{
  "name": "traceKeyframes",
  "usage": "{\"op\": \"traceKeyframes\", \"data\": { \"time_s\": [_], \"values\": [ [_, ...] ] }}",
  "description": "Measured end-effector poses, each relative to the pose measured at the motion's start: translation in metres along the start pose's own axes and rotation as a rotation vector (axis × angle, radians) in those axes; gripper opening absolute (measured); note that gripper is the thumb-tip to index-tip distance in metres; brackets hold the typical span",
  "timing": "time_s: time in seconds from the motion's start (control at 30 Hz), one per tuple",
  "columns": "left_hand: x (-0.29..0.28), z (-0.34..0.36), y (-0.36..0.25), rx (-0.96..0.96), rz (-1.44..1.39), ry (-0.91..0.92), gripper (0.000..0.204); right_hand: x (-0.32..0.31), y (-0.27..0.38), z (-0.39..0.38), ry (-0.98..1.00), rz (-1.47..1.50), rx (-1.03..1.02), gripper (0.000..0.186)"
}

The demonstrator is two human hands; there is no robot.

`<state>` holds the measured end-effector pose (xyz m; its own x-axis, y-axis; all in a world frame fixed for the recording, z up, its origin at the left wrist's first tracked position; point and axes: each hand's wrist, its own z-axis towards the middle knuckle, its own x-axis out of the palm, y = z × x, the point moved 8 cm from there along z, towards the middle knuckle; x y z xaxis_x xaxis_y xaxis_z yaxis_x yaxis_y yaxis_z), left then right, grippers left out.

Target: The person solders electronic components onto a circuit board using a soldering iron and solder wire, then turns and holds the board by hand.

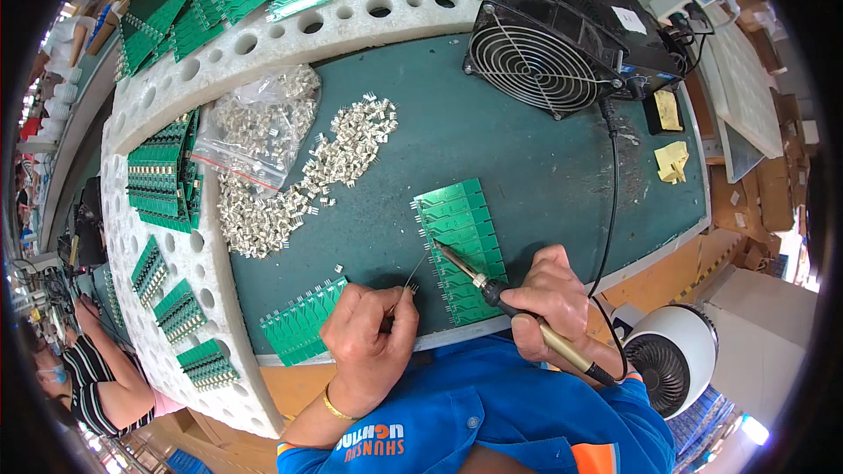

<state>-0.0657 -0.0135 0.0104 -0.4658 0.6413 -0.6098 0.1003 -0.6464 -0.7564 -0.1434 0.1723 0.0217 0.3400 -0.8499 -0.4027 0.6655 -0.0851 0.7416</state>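
A green circuit board panel lies on the mat in front of me, with pads and parts along its left edge. My right hand is closed round a soldering iron; its tip touches or hovers just over the panel's left edge. Thin solder wire runs up from the pinched fingers of my left hand toward that tip. Left of this hand lies a second green panel, with small white connectors along its upper edge. Whether the solder meets the tip I cannot tell.
White connectors lie heaped beside an open plastic bag. White foam with holes borders the mat, carrying stacked green boards. A black fan stands at the back; the iron's cord crosses the right side. Another person sits far left.
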Motion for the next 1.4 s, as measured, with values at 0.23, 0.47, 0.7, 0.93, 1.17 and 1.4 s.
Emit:
{"op": "traceKeyframes", "data": {
  "time_s": [0.23,0.47,0.7,0.93,1.17,1.4],
  "values": [
    [0.0,0.001,-0.001,0.003,-0.013,-0.008,0.013,0.002,0.005,-0.002,0.048,-0.053,-0.043,0.022],
    [0.0,0.001,-0.002,0.002,-0.007,-0.002,0.013,0.004,0.007,-0.003,0.084,-0.059,-0.046,0.026],
    [0.001,0.0,-0.001,0.003,-0.013,0.006,0.013,0.005,0.008,-0.006,0.109,-0.045,-0.031,0.026],
    [0.0,-0.001,0.001,-0.007,-0.03,-0.002,0.013,0.005,0.01,-0.009,0.125,-0.048,-0.029,0.028],
    [-0.001,0.002,-0.002,-0.019,-0.017,0.002,0.013,0.001,0.006,-0.008,0.085,-0.048,-0.023,0.029],
    [0.001,0.004,-0.002,-0.011,-0.008,-0.006,0.014,0.003,0.004,-0.006,0.071,-0.039,-0.02,0.028]
  ]
}}
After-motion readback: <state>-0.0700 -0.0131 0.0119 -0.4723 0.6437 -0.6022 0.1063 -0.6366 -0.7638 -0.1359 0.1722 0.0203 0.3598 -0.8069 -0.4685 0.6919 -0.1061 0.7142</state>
